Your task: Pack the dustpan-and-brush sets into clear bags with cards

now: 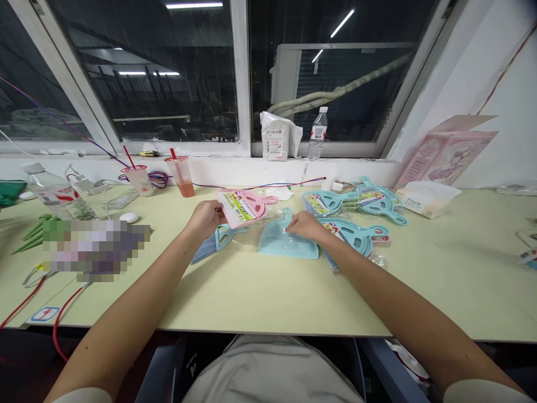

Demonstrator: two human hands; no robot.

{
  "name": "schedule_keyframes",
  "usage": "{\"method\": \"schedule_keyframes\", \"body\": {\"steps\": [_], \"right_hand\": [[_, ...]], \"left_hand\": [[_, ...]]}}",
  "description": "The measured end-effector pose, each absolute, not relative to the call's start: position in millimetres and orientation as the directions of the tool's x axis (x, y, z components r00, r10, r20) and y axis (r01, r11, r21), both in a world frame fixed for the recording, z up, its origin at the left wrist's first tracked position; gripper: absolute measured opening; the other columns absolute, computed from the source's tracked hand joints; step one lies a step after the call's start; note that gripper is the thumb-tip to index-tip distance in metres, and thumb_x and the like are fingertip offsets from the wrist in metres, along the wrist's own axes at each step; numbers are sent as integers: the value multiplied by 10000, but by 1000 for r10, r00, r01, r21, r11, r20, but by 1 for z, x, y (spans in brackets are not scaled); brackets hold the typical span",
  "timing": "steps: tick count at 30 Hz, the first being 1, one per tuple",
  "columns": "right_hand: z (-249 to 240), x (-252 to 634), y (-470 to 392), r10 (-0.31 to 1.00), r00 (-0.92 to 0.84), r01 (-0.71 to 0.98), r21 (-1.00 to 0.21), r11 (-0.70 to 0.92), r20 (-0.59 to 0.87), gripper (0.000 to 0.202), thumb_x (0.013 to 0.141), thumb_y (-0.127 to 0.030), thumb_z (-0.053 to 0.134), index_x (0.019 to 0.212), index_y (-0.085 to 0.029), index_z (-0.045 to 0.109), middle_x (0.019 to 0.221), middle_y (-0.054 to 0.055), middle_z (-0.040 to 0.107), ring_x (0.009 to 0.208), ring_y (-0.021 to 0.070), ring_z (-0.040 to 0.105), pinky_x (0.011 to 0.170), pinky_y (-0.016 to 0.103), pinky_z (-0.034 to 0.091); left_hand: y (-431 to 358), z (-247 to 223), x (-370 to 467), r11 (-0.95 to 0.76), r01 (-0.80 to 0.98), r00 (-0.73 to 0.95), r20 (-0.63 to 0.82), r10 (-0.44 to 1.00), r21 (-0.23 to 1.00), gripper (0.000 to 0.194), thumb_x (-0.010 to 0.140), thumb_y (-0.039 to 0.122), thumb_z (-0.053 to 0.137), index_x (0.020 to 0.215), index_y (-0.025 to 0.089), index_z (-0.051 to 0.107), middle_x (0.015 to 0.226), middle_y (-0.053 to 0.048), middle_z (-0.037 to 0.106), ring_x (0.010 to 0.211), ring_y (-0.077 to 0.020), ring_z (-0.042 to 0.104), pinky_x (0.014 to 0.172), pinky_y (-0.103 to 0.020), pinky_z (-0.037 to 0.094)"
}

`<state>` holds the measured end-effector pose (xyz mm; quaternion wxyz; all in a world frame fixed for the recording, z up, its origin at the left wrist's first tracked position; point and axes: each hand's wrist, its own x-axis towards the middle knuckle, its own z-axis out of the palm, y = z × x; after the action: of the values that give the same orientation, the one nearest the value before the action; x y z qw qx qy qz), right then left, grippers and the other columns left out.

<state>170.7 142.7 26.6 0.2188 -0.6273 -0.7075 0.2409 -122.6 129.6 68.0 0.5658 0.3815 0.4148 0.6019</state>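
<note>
Your light-grey garment point(272, 372), visibly creased, your pale left sleeve point(86, 395), matching pale right sleeve point(482, 390), both short, your left hand point(203, 219) bare, right hand point(306, 225) bare.

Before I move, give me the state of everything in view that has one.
Pink dustpan: labelled, held by left hand
Blue dustpan: right hand at its side, grip unclear
Blue brush: lying on the table, bristles leftward
Labelled blue dustpans: in clear plastic
Sill bottle: upright, capped
Left bottle: capped
Reddish drink cup: part full, straw in
Other drink cup: straw in
Pink box: flap raised
</note>
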Motion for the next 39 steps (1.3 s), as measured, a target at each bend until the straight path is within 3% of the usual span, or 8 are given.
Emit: {"method": "schedule_keyframes", "body": {"steps": [5,8,11,14,17,20,27,39], "right_hand": [[27,175,145,995,-92,794,-599,99,43,133,670,-201,663,549,-177,614,568,-8,560,645,152,539,599,254,350],[36,191,147,992,-32,724,-681,106,121,170,714,-242,638,564,-181,587,539,-21,513,596,142,506,567,258,341],[46,215,147,985,20,523,-842,136,171,151,715,-245,683,610,-180,597,572,1,572,606,156,554,574,261,413],[51,241,144,988,15,215,-966,145,151,178,721,-223,740,645,-199,581,600,24,613,641,190,632,622,293,525],[52,260,140,992,-60,-36,-993,113,115,219,720,-227,785,678,-214,571,706,52,683,747,244,716,706,366,604],[51,271,139,982,-142,-156,-982,102,125,215,701,-234,808,697,-203,596,893,106,753,878,303,749,798,442,626],[50,285,142,958,-186,-291,-943,160,220,186,647,-121,725,666,-208,561,997,83,766,972,326,746,892,522,600],[47,266,136,950,-283,-343,-939,24,127,162,678,-99,639,705,-210,524,1012,98,761,972,327,747,873,516,600]], "left_hand": [[130,67,-124,-22,-341,-55,3,998,940,379,733,52,563,1086,-8,689,953,-219,757,878,-309,755,783,-456,644],[131,68,-126,-43,-334,-52,27,998,942,374,723,57,567,1070,1,696,953,-216,758,885,-311,754,795,-459,642],[131,69,-127,-33,-340,-46,19,999,940,389,712,56,565,1075,18,698,942,-203,763,879,-311,755,788,-460,644],[130,68,-126,-3,-330,-18,-4,1000,944,387,705,65,572,1071,30,695,923,-195,763,861,-311,755,766,-455,647],[129,66,-124,17,-282,-2,-18,1000,959,355,700,77,574,1031,26,691,900,-197,758,845,-317,752,731,-447,648],[129,64,-125,35,-253,19,-31,999,967,336,691,84,582,1005,33,691,888,-190,754,837,-317,749,713,-437,645],[135,58,-129,68,-270,82,-48,996,960,316,724,96,590,1016,49,698,894,-179,755,837,-310,747,732,-431,641],[133,49,-120,136,-294,201,-78,976,946,339,776,77,561,1077,32,711,1001,-205,757,901,-293,751,764,-382,638]]}}
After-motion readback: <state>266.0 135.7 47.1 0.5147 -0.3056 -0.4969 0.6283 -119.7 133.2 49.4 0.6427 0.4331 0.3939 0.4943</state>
